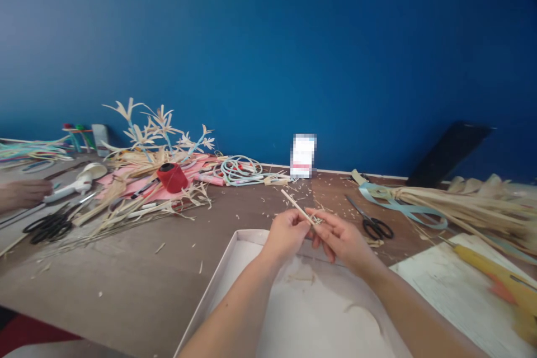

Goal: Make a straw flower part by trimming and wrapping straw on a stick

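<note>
Both of my hands meet above the far end of a white shallow box (235,274). A thin pale strip of dried straw or husk (293,200) slants up and left from between them. My left hand (288,230) pinches the strip between thumb and fingers. My right hand (338,235) is closed at the strip's lower end, with its fingertips pressed near my left thumb. A few pale scraps (301,278) and a curled shaving (364,313) lie inside the box.
Black scissors (371,221) and a bundle of dried husks (465,207) lie right, beside a yellow-handled tool (490,274). To the left are a red thread spool (173,177), husk flowers (161,123), a white glue gun (79,182), more scissors (48,226) and another person's hand (25,194).
</note>
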Motion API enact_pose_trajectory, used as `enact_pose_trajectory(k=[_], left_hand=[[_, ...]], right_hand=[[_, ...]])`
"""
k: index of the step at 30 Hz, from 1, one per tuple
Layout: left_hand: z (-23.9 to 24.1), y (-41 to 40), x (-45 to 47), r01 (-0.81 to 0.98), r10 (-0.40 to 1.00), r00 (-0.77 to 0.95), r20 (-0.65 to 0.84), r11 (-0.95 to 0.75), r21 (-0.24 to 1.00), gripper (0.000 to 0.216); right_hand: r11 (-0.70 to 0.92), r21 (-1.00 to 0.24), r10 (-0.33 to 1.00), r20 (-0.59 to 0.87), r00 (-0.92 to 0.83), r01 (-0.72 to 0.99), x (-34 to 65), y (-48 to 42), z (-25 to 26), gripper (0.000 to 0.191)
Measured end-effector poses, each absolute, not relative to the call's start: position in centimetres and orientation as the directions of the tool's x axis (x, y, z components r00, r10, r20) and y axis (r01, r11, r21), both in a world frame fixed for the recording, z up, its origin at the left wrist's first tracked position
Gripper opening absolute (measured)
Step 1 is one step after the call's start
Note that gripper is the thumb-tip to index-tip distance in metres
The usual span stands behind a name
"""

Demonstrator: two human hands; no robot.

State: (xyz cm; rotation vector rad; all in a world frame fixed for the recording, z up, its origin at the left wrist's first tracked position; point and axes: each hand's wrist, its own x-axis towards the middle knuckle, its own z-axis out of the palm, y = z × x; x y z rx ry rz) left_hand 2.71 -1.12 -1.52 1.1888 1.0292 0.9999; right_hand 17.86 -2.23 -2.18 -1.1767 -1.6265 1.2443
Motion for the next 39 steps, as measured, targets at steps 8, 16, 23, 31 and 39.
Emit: enact_pose_trajectory(k=[8,16,23,31,39], left_hand=[[-1.9,-1.1,2.5,0.109,0.98,0.198,0.039,-0.061,0.992,0.009],[-1.8,-0.8,2.5,0.119,0.976,0.191,-0.107,0.085,0.989,0.01],[-2.1,-0.2,2.3,-0.056,0.947,0.185,-0.264,0.278,0.959,0.011],[-2.2,-0.3,2.2,-0.005,0.971,0.199,-0.134,0.137,0.991,0.013],[-2.0,-0.8,2.2,0.152,0.988,0.151,0.016,-0.039,0.988,0.01]], right_hand=[[0.283,-0.845,0.958,0.226,-0.177,0.454,18.0,-2.2,-2.9,0.037],[0.225,-0.857,0.955,0.288,0.069,0.463,18.5,-1.7,-2.6,0.038],[0.195,-0.974,0.975,0.205,0.086,0.118,18.3,-1.9,-2.3,0.045],[0.061,-0.98,0.956,0.004,-0.292,0.189,17.8,-2.6,-1.8,0.057],[0.166,-0.916,0.968,0.082,-0.236,0.365,18.0,-2.0,-2.9,0.041]])
